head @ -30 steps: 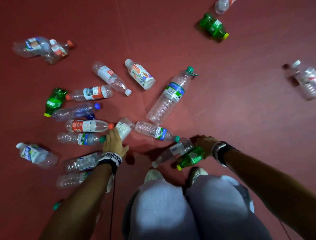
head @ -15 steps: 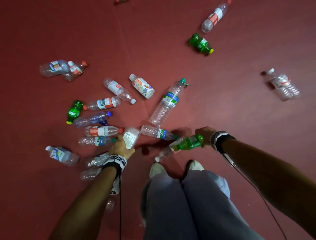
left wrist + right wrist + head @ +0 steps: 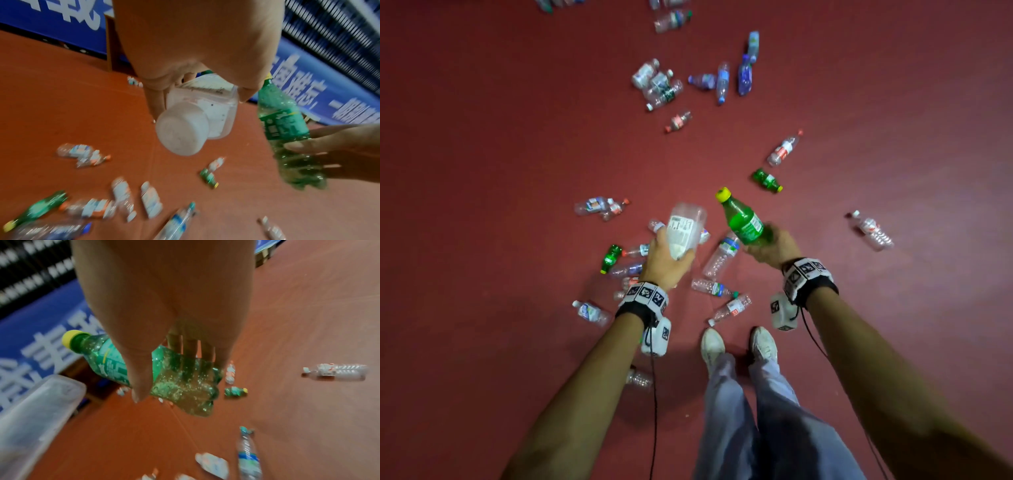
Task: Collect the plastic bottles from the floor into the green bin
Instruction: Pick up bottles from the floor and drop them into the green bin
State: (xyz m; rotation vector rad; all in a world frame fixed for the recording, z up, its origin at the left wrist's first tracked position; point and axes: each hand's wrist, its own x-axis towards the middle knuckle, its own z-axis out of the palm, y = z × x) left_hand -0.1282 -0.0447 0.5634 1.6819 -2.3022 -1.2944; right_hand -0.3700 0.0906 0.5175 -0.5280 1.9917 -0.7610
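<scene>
My left hand (image 3: 666,255) grips a clear squarish bottle with a white label (image 3: 685,229), held up well above the red floor; the left wrist view shows its white cap end (image 3: 182,129) pointing at the camera. My right hand (image 3: 770,246) grips a green soda bottle with a yellow cap (image 3: 743,219) by its lower body (image 3: 180,381), neck pointing up and away. Both hands are raised side by side in front of me. Several clear and green bottles lie on the floor below and beyond. No green bin shows in any view.
Loose bottles lie by my white shoes (image 3: 712,344), one clear bottle (image 3: 729,308) just ahead of them. A further cluster (image 3: 659,84) lies far ahead, and one clear bottle (image 3: 873,231) lies at the right. A blue banner wall (image 3: 329,84) bounds the red floor.
I have risen from a crouch to standing. Both hands lifted off the floor, the left with the clear bottle, the right with the green one; a clear bottle by the right hand stayed down.
</scene>
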